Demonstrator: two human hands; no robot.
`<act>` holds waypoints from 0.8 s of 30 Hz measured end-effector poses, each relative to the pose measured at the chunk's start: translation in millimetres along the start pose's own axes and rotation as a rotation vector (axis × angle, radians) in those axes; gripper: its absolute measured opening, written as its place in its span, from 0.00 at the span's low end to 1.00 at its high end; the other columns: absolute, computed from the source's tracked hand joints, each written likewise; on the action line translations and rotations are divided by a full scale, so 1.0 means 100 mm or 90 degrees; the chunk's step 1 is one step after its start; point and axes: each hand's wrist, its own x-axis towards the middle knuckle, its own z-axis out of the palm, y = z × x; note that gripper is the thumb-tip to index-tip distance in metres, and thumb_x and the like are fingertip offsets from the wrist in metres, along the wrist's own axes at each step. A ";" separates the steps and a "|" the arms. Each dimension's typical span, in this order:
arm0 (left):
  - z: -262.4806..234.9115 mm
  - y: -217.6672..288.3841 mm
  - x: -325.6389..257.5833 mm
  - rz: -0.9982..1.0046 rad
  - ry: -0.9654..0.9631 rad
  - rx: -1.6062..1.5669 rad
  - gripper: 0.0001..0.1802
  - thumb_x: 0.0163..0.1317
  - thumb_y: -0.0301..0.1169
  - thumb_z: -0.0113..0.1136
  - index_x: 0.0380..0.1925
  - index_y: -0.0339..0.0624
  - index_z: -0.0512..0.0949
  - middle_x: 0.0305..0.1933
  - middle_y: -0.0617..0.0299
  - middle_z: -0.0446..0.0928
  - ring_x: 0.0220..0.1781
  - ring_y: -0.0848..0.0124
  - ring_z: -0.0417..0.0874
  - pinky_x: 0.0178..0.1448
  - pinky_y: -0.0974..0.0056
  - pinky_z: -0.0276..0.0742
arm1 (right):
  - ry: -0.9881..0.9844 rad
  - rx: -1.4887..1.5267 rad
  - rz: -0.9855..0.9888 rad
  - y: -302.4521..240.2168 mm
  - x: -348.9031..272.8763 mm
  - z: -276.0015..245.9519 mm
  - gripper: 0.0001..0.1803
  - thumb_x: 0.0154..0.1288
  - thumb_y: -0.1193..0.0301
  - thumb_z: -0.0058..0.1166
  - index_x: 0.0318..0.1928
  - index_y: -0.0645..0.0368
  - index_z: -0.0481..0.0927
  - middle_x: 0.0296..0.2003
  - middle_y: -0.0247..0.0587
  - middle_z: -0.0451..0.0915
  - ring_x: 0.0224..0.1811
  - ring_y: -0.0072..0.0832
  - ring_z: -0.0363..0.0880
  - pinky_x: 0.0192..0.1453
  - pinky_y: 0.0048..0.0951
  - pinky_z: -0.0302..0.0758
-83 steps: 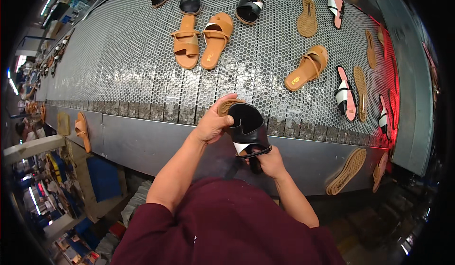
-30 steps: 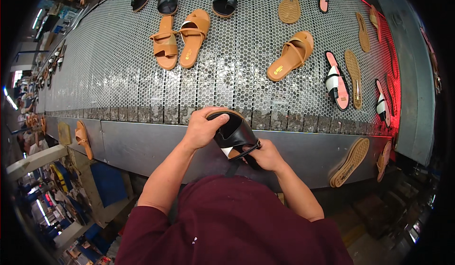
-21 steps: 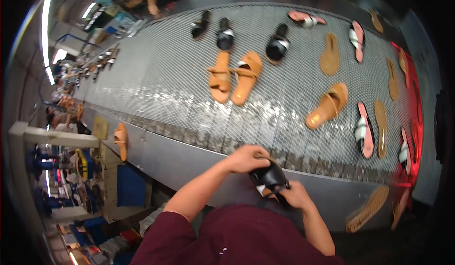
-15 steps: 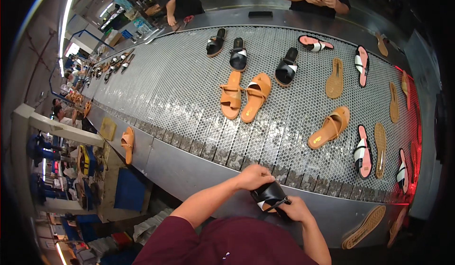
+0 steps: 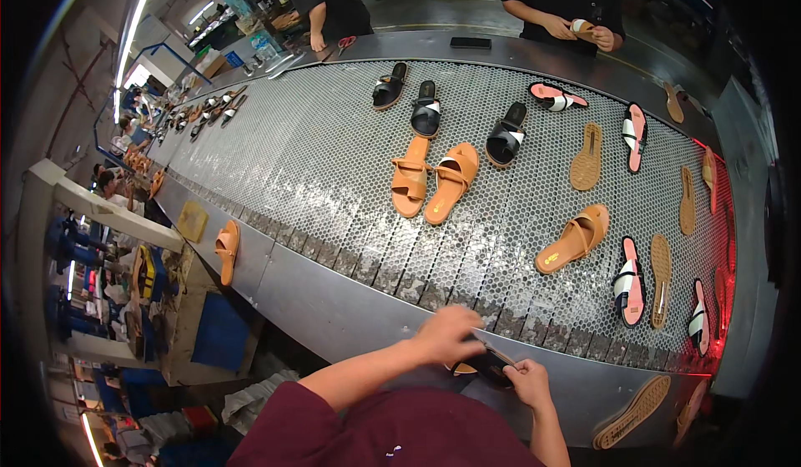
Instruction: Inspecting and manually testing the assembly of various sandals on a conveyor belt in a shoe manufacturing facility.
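A black sandal (image 5: 491, 368) is held low over the near metal edge, turned so that a dark, flat side shows; a bit of tan shows at its lower left. My right hand (image 5: 529, 382) grips one end, thumb on top. My left hand (image 5: 449, 335) is at the sandal's other end, its fingers smeared by motion, so their hold is unclear. On the mesh conveyor (image 5: 334, 166) beyond lie a tan sandal pair, one tan sandal (image 5: 574, 238) and black-and-white sandals (image 5: 505, 136).
Pink-lined sandals (image 5: 629, 283) and loose tan soles (image 5: 586, 158) lie on the right. One sole (image 5: 634, 413) rests on the near metal ledge, a tan sandal (image 5: 226, 252) on its left part. Across the belt, a co-worker (image 5: 563, 8) handles a shoe piece; red scissors (image 5: 345, 44) lie by another person.
The black sandal has been turned over from its strap side. My left hand has shifted over its end, while my right hand keeps its grip. Belt items on the right have slid slightly leftward.
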 end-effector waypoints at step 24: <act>0.62 0.40 0.28 0.137 -0.287 -0.038 0.36 0.45 0.38 0.75 0.56 0.41 0.74 0.49 0.51 0.75 0.53 0.50 0.77 0.56 0.51 0.76 | 0.089 -0.311 -0.377 0.30 -0.13 -0.32 0.42 0.42 0.68 0.76 0.62 0.58 0.74 0.45 0.47 0.80 0.48 0.43 0.80 0.56 0.40 0.76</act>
